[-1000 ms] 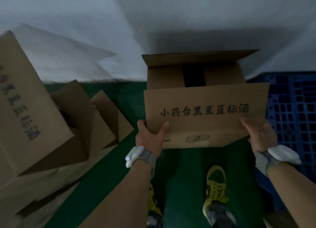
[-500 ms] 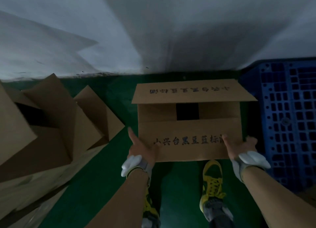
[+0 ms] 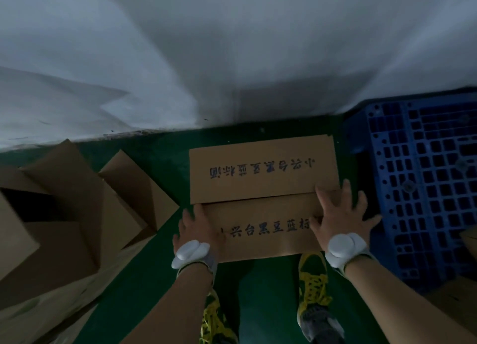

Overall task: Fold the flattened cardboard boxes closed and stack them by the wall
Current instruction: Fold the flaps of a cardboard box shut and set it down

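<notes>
Since a moment ago both flaps of the brown printed cardboard box (image 3: 263,196) on the green floor (image 3: 160,292) near the white wall (image 3: 232,47) have dropped shut, my left hand (image 3: 196,230) and right hand (image 3: 340,214) pressing them flat with fingers spread, though I judge they could spring open once released.

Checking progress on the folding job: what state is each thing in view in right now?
Cardboard box: on the floor by the wall, both printed top flaps folded shut.
Left hand: open, flat on the near flap's left end.
Right hand: open, fingers spread, pressing both flaps.
Boxes at left: open, flaps up.
Blue pallet: flat on the floor.
</notes>
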The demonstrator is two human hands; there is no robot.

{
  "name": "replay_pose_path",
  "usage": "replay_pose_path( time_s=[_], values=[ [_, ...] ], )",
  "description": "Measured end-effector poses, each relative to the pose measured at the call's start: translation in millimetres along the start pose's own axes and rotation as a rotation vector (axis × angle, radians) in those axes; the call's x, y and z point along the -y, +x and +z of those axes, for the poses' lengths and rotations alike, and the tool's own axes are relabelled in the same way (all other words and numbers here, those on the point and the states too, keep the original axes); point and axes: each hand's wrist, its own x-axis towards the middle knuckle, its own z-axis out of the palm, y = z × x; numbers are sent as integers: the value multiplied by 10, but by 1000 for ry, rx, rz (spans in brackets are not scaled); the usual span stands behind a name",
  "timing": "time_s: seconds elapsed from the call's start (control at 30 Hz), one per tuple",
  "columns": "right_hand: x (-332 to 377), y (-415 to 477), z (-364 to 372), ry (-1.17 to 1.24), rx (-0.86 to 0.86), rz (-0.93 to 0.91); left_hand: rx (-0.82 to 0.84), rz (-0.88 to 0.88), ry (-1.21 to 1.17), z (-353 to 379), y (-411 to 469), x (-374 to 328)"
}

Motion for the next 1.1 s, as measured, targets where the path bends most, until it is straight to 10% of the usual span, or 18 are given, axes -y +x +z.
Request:
replay_pose_path(
  time_s=[0.47,1.1],
  values=[
    [106,221,296,559,-37,175,-218,-348,-556,38,186,-391],
    [-1292,1607,-600,580,-179,115,-174,-54,-539,23,598,-2401]
  ],
)
